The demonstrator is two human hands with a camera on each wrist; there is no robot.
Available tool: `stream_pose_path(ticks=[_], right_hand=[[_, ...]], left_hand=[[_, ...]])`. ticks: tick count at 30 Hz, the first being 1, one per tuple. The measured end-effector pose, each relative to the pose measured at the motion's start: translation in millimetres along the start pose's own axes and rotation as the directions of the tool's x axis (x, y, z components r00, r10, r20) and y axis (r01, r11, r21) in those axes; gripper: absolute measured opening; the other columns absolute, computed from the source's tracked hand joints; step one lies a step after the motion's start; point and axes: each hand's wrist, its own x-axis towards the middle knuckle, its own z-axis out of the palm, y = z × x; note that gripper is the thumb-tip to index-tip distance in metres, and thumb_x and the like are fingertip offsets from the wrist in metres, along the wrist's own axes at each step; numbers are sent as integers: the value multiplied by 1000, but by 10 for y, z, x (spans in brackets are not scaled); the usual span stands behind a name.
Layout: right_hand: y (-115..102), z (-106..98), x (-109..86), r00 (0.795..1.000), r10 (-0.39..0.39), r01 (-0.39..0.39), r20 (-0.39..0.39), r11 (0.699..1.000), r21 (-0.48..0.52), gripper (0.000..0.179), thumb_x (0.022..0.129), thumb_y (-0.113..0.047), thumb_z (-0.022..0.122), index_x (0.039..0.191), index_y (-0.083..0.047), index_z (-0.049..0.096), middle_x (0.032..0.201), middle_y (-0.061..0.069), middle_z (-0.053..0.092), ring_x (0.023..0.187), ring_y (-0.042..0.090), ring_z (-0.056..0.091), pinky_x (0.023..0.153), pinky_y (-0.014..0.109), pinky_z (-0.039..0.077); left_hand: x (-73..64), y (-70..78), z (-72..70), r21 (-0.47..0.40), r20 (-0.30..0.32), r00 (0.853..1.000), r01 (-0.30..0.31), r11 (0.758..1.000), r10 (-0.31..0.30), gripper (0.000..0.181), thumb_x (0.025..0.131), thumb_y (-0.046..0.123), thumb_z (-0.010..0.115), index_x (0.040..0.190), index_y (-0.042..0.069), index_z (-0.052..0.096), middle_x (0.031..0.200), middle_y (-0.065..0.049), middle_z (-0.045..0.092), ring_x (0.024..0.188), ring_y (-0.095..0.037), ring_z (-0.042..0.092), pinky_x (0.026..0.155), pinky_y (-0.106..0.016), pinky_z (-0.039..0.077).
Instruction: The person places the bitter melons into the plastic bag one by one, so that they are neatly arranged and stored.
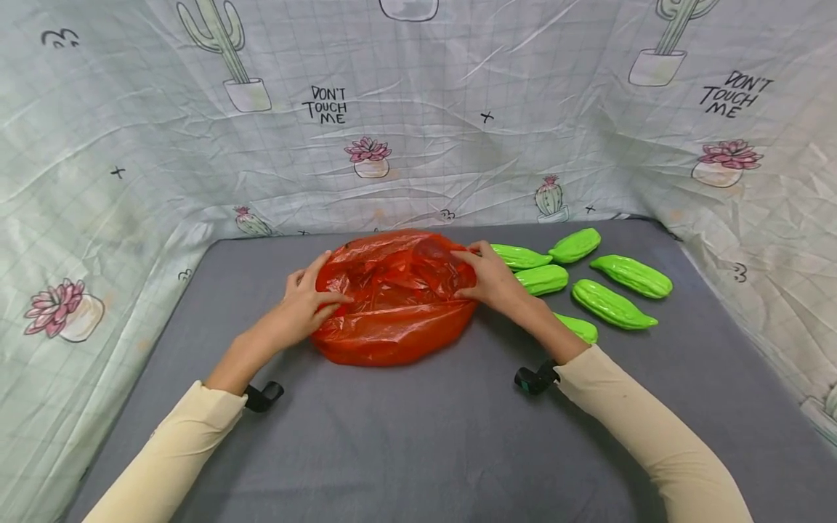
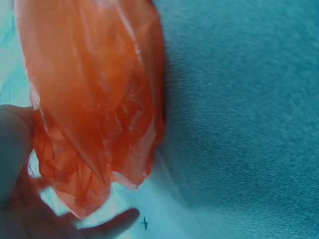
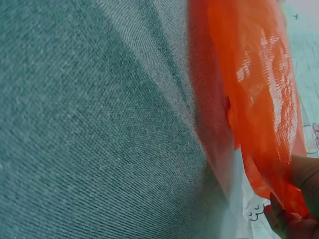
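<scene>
A thin red plastic bag [image 1: 392, 338] lies on the grey cloth, its mouth spread wide and its crumpled inside showing. At its left side, my left hand [image 1: 297, 309] holds the rim between thumb and fingers. My right hand [image 1: 500, 285] pinches the opposite edge; in the right wrist view the film [image 3: 266, 94] runs between thumb and fingertips. From the left wrist view, the bag's side [image 2: 94, 94] hangs in folds beside the left hand [image 2: 25, 199]. Just right of the right hand lie several bright green ridged gourds [image 1: 611, 303], partly hidden by that forearm.
Grey cloth [image 1: 405, 443] covers the table. Pale fabric printed with cacti [image 1: 425, 167] hangs behind and at both sides. Two green gourds [image 1: 575, 245] [image 1: 631, 276] lie farthest back and right. A black wrist camera [image 1: 536, 379] sits at the right cuff, another [image 1: 264, 397] at the left.
</scene>
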Motion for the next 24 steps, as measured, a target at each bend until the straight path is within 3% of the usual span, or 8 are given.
stream_pose_path(ticks=[3,6,9,12,17,21,24], right_hand=[[12,-2,-2,1000,-12,12,3,1000,-11,72,79,-15,89,141,0,57,137,26,46,125,39,48,106,50,45],[26,-9,-9,1000,-16,16,7,1000,-17,69,79,-15,89,138,2,58,136,26,46,124,39,49,106,50,45],[41,-19,-12,1000,-5,5,8,1000,-20,71,78,-15,90,138,4,57,136,26,45,123,40,50,105,50,47],[56,-15,-1,1000,6,-6,21,1000,-27,73,78,-15,89,139,5,54,137,27,44,123,40,50,104,50,47],[89,15,43,995,4,2,95,998,-70,76,79,-18,89,141,6,52,136,28,46,124,42,50,106,50,46],[128,5,60,983,-18,33,184,996,-83,76,85,-27,85,146,3,50,140,30,46,128,46,46,109,54,41],[172,-49,27,970,-50,62,236,997,-44,75,91,-34,77,152,-4,45,151,30,36,137,49,36,113,60,34]], left_hand=[[1,2,6,13,-23,993,120,993,-120,26,101,25,62,115,7,76,168,-15,11,133,-58,21,90,-75,43],[-8,-2,0,-8,-35,969,243,970,-243,42,98,39,62,116,2,72,169,-10,7,136,-55,21,82,-77,46],[-27,-16,-7,-27,-13,957,288,957,-288,64,92,51,68,126,-3,65,170,-11,-3,141,-56,15,84,-77,46],[-63,-51,-1,-26,38,958,285,958,-284,83,85,56,75,139,-3,55,169,-11,-11,144,-55,7,87,-76,46],[-109,-114,38,5,88,963,256,967,-256,100,80,53,82,153,2,37,169,-14,-11,146,-55,6,89,-77,44],[-112,-138,43,3,84,969,234,972,-234,97,80,51,82,153,4,38,169,-16,-9,145,-58,7,91,-78,41],[-89,-135,12,-48,31,978,210,977,-209,83,87,49,77,151,9,44,169,-18,-7,143,-60,7,96,-81,34]])
